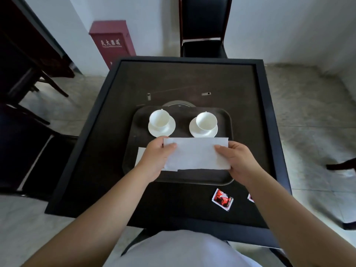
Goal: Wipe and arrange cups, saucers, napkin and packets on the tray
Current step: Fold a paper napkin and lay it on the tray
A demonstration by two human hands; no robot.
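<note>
A folded white napkin [195, 154] is held flat over the near half of the dark tray [223, 178]. My left hand [156, 158] grips its left end and my right hand [238, 162] grips its right end, thumbs on top. At the tray's far side stand two white cups on white saucers, the left cup [159, 118] and the right cup [206, 121]. A red and white packet [222, 199] lies on the table near the tray's front right corner. A second packet [250, 197] is mostly hidden by my right forearm. Another white sheet [140, 156] peeks out behind my left hand.
The tray sits on a square black table [92, 151] with a raised border. A black chair [204, 29] stands at the far side, another chair [38, 160] at the left. A red cabinet [111, 41] stands on the floor by the wall. A round plate edge [179, 105] shows behind the tray.
</note>
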